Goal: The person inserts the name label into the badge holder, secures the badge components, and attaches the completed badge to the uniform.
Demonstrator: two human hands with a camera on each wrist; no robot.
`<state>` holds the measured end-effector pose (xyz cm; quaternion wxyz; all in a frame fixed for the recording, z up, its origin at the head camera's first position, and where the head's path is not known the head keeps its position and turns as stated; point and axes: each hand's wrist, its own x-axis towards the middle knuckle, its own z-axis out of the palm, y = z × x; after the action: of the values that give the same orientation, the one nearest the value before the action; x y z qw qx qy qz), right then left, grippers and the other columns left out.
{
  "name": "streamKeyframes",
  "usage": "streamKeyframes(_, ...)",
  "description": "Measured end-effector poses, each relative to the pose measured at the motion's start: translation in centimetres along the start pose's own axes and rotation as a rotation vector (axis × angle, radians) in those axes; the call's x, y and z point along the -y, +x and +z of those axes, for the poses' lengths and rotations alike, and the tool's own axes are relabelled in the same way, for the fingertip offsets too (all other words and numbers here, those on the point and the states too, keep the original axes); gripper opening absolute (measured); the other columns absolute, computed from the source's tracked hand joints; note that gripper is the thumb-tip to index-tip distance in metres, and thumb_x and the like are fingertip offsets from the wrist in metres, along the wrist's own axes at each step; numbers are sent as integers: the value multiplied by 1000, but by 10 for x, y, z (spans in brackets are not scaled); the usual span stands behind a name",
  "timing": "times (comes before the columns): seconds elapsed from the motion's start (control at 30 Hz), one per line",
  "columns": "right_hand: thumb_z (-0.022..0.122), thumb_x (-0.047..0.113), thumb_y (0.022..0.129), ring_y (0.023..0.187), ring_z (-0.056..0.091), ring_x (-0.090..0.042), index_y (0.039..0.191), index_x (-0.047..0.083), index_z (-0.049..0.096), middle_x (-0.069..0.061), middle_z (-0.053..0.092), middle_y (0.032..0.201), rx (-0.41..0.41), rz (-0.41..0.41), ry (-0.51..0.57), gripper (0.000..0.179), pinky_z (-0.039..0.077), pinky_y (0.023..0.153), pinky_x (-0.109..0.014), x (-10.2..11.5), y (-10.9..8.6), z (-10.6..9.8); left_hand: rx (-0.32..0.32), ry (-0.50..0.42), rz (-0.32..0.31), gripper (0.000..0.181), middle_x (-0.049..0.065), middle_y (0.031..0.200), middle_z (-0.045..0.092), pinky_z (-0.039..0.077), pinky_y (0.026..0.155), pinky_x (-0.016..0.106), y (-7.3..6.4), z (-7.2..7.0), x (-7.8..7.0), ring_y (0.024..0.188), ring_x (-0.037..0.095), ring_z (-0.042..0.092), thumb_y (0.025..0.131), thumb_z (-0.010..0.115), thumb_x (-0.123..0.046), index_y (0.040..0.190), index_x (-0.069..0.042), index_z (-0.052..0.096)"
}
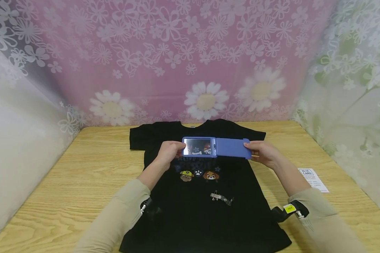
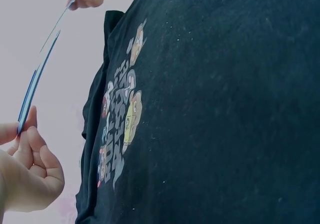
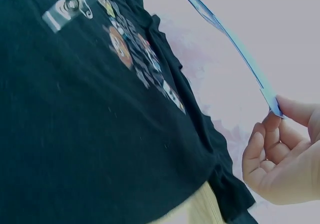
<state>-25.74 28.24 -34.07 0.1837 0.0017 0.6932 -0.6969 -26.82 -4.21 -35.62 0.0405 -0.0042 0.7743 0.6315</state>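
Held above a black T-shirt (image 1: 190,218) is a blue ID card holder (image 1: 232,147), slid lengthwise apart into a clear-windowed part and a plain blue part. My left hand (image 1: 170,151) pinches the windowed end between thumb and fingers. At the other end my right hand (image 1: 264,153) pinches the plain part. Both wrist views show the holder edge-on, a thin blue strip (image 3: 240,47) between the two hands. Through its window the shirt's print shows. Lower on the shirt lies a clear strap clip (image 1: 221,198) with a metal pin.
A white printed card (image 1: 315,180) lies on the wooden table (image 1: 66,182) near my right forearm. Cartoon dog faces (image 1: 211,176) decorate the shirt. Behind the table hangs a pink flowered cloth (image 1: 164,70), with pale flowered cloth on both sides.
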Motion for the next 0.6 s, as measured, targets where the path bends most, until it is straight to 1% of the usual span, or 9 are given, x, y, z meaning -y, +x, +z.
streamKeyframes(0.07,51,17,96,72,57,-10,76,18,66,4,62,75,5,11,-25,24,44,74,-28,-1,-4,-7,11,-5,-7,29,12,82,61,47,69,32,1,-1,-1,70,17,53,87,57,-14,102,8,66)
streamKeyframes(0.13,52,19,95,74,57,-11,78,19,66,4,62,77,-1,29,-54,22,43,75,-29,-3,-8,-13,17,-5,-15,27,8,79,59,46,67,29,1,-2,-2,70,17,53,87,57,-15,101,7,67)
streamKeyframes(0.33,57,23,93,77,54,-11,83,17,65,3,60,80,-45,89,-160,14,40,73,-29,-14,-17,-24,36,-4,-29,26,6,75,58,47,70,34,-1,-2,-3,68,16,52,87,58,-14,99,6,68)
streamKeyframes(0.43,58,25,92,80,51,-12,85,16,64,3,57,82,-66,109,-223,14,39,75,-31,-20,-17,-27,44,-23,-35,26,5,75,57,47,70,34,0,-1,-2,66,15,52,86,58,-14,100,6,67)
streamKeyframes(0.53,59,27,91,82,49,-14,83,16,64,3,54,83,-87,119,-275,15,39,76,-32,-25,-17,-29,53,-37,-36,27,6,76,58,47,68,32,0,0,0,67,15,52,86,58,-14,101,7,67)
streamKeyframes(0.6,59,26,91,79,48,-14,78,16,64,4,53,80,-90,117,-300,17,39,73,-31,-28,-16,-30,56,-42,-40,27,6,76,58,46,68,31,-1,0,0,67,15,52,86,58,-14,101,7,67)
